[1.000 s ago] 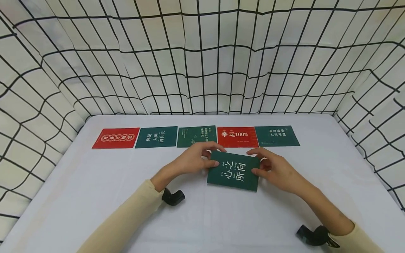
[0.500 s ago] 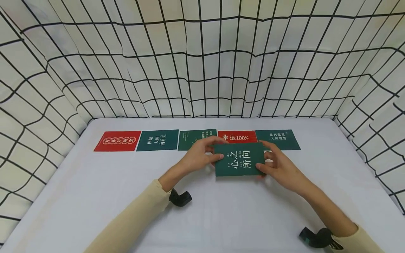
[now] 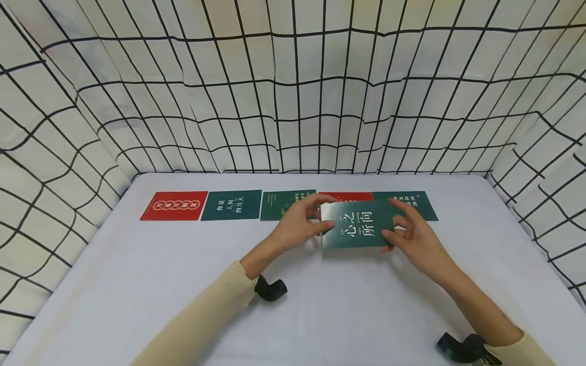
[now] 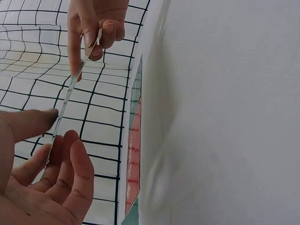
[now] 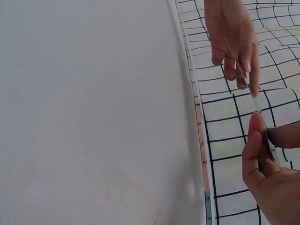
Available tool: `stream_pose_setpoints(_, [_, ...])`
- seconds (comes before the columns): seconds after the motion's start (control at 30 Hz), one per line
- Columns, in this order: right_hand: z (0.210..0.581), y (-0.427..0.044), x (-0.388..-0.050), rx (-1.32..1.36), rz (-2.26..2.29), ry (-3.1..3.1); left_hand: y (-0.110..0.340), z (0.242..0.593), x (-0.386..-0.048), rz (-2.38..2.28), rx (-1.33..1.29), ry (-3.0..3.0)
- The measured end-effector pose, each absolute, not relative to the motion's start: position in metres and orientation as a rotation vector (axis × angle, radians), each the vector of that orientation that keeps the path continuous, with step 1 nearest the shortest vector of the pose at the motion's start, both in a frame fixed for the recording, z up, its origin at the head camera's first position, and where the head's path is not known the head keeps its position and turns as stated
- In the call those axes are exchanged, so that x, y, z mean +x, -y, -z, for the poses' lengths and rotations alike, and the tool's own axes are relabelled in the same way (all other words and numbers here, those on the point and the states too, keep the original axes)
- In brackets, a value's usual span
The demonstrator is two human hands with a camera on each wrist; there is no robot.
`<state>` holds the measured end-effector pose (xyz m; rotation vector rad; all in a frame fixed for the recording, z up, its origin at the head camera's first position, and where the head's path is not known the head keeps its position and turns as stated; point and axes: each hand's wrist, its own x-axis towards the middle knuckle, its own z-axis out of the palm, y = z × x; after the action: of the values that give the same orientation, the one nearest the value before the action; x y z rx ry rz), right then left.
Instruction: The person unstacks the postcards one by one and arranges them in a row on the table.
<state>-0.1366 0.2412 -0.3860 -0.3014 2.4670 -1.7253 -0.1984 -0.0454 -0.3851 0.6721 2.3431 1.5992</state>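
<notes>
A green card (image 3: 354, 223) with white Chinese characters is held up over the table, its printed face toward the head camera. My left hand (image 3: 303, 221) pinches its left edge between thumb and fingers. At the right edge, my right hand (image 3: 418, 241) grips it the same way. Edge-on, the card (image 4: 65, 103) looks like a thin line in the left wrist view, slanting between both hands. Behind it, a red card (image 3: 350, 196) in the row is mostly covered, and a green card (image 3: 423, 203) at the row's right end is partly covered.
Along the far side of the white table (image 3: 183, 274) lie a red card (image 3: 174, 206), a green card (image 3: 231, 205) and another green card (image 3: 279, 203). A white wall with a black grid (image 3: 256, 101) rises behind. Black curved pieces (image 3: 271, 288) sit at the wrists.
Both hands have lifted the green card, moving it slightly right and toward the row. It has levelled and now hides much of the red card; glare shows at its left side.
</notes>
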Motion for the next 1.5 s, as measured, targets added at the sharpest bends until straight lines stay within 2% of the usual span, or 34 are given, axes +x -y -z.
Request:
stream_pose_setpoints(0.47, [0.381,-0.254,-0.138,-0.307,1.793,-2.450,0.031,0.389,-0.198,-1.460,0.820,-2.450])
stream_pose_setpoints(1.5, [0.376,-0.268,-0.142,-0.243,1.751,-2.523,0.019,0.393,-0.205,-1.375,0.953,-2.541])
